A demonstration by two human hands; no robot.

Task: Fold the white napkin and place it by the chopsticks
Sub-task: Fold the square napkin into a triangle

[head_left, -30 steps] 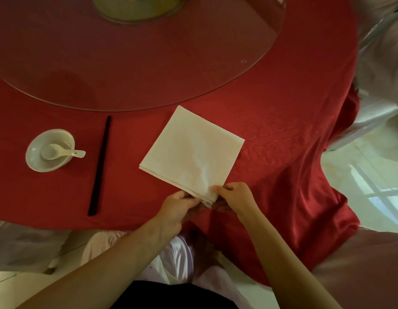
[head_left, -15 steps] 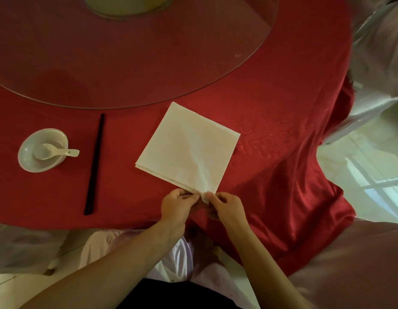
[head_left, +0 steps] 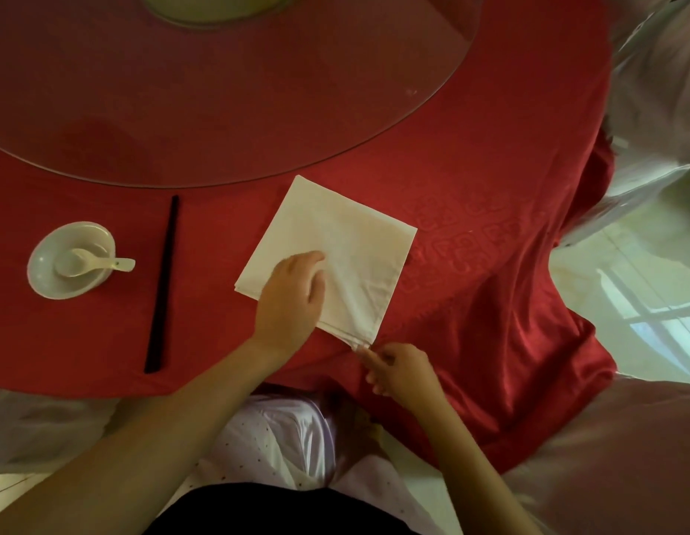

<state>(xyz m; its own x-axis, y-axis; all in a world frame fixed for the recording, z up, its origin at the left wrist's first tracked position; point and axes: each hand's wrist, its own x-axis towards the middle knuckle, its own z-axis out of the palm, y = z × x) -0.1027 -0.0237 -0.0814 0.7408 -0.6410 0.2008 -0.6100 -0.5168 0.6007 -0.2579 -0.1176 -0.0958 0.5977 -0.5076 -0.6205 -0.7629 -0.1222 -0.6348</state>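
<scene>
The napkin (head_left: 335, 233) under your left hand (head_left: 293, 299) is matt white cloth, soft, with faint creases. The tablecloth (head_left: 490, 303) you work on is red cloth with a satin sheen and a woven pattern in it. The turntable (head_left: 258, 110) is clear glass, smooth and glossy. The chopsticks (head_left: 163, 283) look black, smooth and dull; what they are made of cannot be told. The bowl (head_left: 46, 276) and spoon (head_left: 96, 260) look like white glazed ceramic, shiny.
</scene>
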